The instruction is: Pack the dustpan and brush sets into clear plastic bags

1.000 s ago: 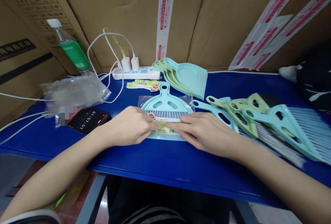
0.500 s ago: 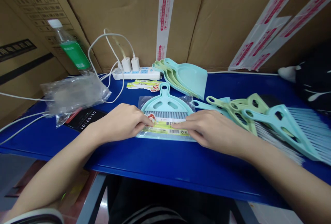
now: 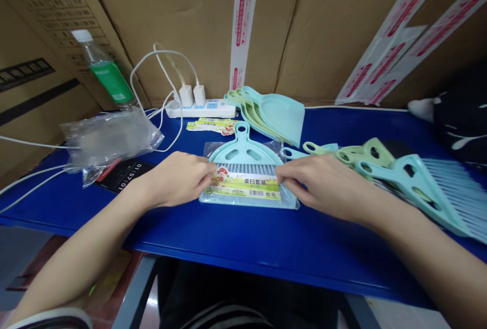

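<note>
Looking down from the camera on my head, my left hand (image 3: 178, 179) and my right hand (image 3: 323, 187) lie on the blue desk (image 3: 236, 240) with a bagged dustpan set (image 3: 245, 156) flat between them, its round handle pointing away from me. My left hand has its fingers curled and pinches the left edge of the bag. My right hand pinches the right edge in the same way, fingertips pressed against the thumb. A green and yellow label (image 3: 247, 187) runs across the near end of the bag from one hand to the other. Just beyond my right hand is a row of loose brushes (image 3: 403, 177), green and pale blue, fanned out to the right. Past the bag, further from both hands, a stack of dustpans (image 3: 277, 113) leans against the cardboard boxes (image 3: 335, 30). A few spare labels (image 3: 211, 125) and a power strip (image 3: 201, 109) with two chargers lie beyond my left hand. To the left of my left hand are a heap of clear bags (image 3: 110, 139), a phone (image 3: 122, 174) showing a timer, and, further back, a bottle (image 3: 104, 73) with a green wrapper.
</note>
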Motion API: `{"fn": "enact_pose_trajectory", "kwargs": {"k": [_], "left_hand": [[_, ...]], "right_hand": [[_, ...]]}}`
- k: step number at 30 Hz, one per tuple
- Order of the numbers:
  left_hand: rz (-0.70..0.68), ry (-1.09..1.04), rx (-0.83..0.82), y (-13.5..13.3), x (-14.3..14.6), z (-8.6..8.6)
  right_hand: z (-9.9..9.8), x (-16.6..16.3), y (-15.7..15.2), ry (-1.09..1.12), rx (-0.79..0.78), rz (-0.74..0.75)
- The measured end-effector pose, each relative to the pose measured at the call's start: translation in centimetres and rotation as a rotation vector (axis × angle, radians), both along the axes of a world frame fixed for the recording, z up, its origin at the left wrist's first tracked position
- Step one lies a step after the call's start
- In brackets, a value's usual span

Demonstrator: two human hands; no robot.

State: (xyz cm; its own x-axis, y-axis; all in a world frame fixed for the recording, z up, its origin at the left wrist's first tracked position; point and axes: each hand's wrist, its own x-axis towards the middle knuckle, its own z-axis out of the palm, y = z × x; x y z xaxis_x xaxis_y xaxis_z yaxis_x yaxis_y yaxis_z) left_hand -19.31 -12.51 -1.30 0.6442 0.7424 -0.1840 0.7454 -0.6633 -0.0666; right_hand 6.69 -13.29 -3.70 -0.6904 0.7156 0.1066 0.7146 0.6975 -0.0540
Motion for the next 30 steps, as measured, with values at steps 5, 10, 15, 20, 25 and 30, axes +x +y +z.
{"fn": "enact_pose_trajectory", "kwargs": {"k": [5,10,15,20,25,30], "left_hand": [[0.016,0.055,0.047,-0.08,0.25,-0.30],[0.070,0.121,0.070,-0.03,0.44,-0.30],[0.101,0.157,0.062,-0.05,0.59,-0.19],[0.098,0.179,0.077,-0.09,0.64,-0.09],[0.040,0.218,0.118,-0.28,0.61,-0.14],[0.014,0.234,0.101,-0.39,0.63,-0.15]], "right_hand": [[-0.33,-0.31,-0.21,-0.034,0.037,-0.070],[-0.86,-0.30,-0.25,-0.047,0.075,-0.153],[-0.84,-0.35,-0.21,-0.009,-0.016,-0.192],[-0.58,-0.53,-0.35,-0.009,-0.075,-0.213],[-0.70,-0.53,-0.28,-0.014,-0.010,-0.220],[-0.94,-0.38,-0.11,-0.030,0.076,-0.272]]}}
